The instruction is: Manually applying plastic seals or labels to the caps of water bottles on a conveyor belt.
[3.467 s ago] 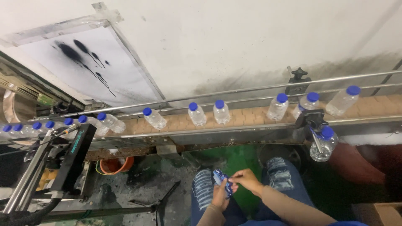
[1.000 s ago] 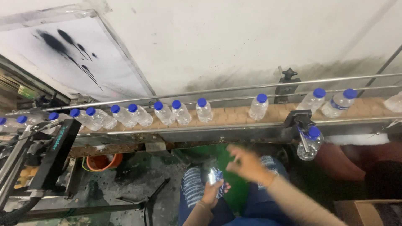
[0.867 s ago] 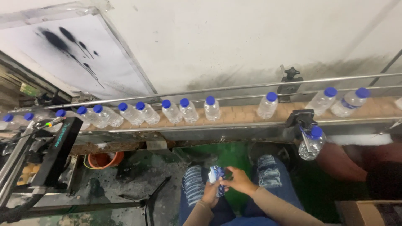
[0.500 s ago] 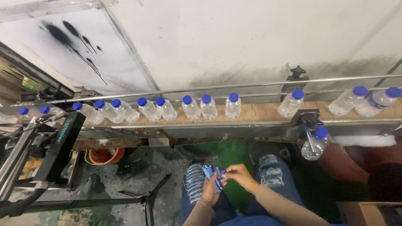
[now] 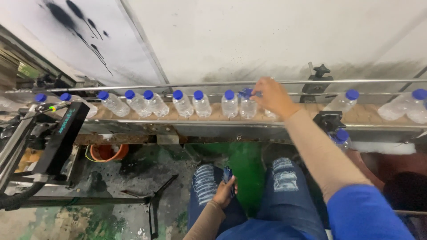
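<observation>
My right hand (image 5: 270, 96) reaches out over the tan conveyor belt (image 5: 307, 116). Its fingertips pinch a small blue label (image 5: 246, 93) at the top of a clear bottle (image 5: 247, 108). My left hand (image 5: 222, 192) rests down between my knees, closed around a bunch of blue labels (image 5: 228, 174). Several clear bottles with blue caps (image 5: 183, 103) stand in a row on the belt, left of the right hand. Two more bottles (image 5: 344, 101) stand to its right.
Steel guide rails (image 5: 178, 85) run along the belt against a white wall. A black device on an arm (image 5: 60, 138) sits at the left. An orange bucket (image 5: 106, 152) stands below the belt. A black clamp (image 5: 328, 121) holds a bottle (image 5: 340, 138) at the right.
My right hand left the label bunch at my lap and stretched up to the belt with one blue label. The bottles have moved left along the belt. My left hand stays low.
</observation>
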